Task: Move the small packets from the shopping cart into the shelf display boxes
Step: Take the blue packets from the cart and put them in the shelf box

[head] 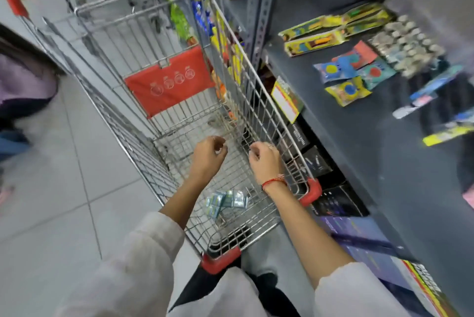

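While both hands hang loosely curled and empty over the cart (259,122), left hand (209,154) at 9 o'clock of right hand (264,160), the packets (227,201) lie on the wire floor below the wrists, toward 6 o'clock. Risk, as I judge it: small flat packets could slip through or snag in the mesh when pinched. Dark shelf (359,137) at 3 o'clock, loose goods on it; pale tiled floor (64,188) at 9; display boxes not clearly made out.

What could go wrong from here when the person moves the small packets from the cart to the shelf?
1. The small packets lie on the open wire floor of the cart; one might slip through a gap.
2. Both the left hand and the right hand are beyond the packets, so the forearms hide them.
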A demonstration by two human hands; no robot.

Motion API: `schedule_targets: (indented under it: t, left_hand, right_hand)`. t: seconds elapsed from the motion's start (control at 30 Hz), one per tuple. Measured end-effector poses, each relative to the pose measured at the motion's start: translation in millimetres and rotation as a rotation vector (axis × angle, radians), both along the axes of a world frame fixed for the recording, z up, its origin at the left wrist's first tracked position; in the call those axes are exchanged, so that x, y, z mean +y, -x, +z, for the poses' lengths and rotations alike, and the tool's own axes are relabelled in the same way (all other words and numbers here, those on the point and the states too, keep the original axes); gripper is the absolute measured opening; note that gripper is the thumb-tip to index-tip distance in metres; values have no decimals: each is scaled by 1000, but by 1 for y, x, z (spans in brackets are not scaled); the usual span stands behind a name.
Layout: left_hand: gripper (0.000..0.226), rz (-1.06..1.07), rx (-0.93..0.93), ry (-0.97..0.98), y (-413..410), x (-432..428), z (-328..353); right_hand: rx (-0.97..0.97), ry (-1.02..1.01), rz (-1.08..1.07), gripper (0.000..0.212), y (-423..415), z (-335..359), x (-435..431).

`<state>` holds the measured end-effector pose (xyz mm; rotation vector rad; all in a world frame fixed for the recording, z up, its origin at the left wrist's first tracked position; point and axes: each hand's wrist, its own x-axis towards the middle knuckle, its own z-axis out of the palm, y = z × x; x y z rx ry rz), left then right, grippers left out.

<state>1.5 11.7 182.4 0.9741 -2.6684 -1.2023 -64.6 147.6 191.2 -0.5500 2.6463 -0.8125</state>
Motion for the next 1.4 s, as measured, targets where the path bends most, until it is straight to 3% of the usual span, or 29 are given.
schedule_targets:
  t: [0.37,0.67,0.77,0.87,0.93,1.03,1.23,1.4]
  left_hand:
    - [33,138,-550,-195,-43,0,-118]
    - [46,134,-802,-222,-65,32,-174]
    - [45,237,-815,-265,-63,36,-180]
    - [65,276,-846,-274,-61,33,-181]
    - [63,253,-874,-270,-62,30,-179]
    - [38,170,-847,-289,-63,30,-171]
    - [22,17,-740,-290,-53,35,-135]
    - [28,14,-540,-262,-46,31,-88]
  right_hand:
    - [-340,-339,180,18,-20,-123,-31]
    - [-334,-606,414,39,-43,-189,-28]
    - [-268,-685,478,54,-47,-201,-28]
    - [-233,-732,483,57,-47,-208,-31]
    - [-294,-748,466,50,-45,-209,-31]
    - [-426,-737,417,26,-42,-200,-27]
    - [-466,-599,218,15,-25,-160,-19]
    - [-472,-352,6,13,-6,-101,-5]
